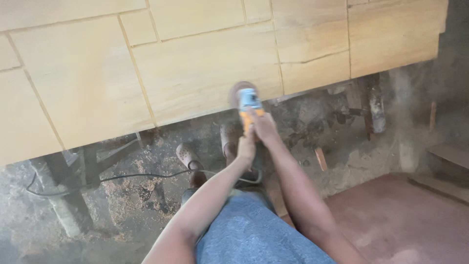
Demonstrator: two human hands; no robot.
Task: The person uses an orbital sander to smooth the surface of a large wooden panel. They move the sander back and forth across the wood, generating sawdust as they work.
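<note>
Orange-bodied handheld power sander [249,103], blurred in the frame, sits at the near edge of a large pale wooden panel [195,68]. Right hand [265,126] is wrapped closed around the rear of the tool body; left hand [246,145] is closed on the tool just behind and below the right hand, the two hands touching or nearly so. Forward of the grip, the tool's round head meets the panel edge; beyond it the panel surface shows thin scored lines dividing it into rectangles. Below the grip lie two feet in grey clogs [188,156] on a dusty floor [137,195] strewn with wood shavings. Black power cable [122,177] trails from under the hands out to the person's left across the floor. Dark bench legs [73,195] stand under the panel, left of the grip; loose wood scraps [320,158] lie to its right. Grey-blue shorts [249,230] fill the lower foreground between the forearms.
</note>
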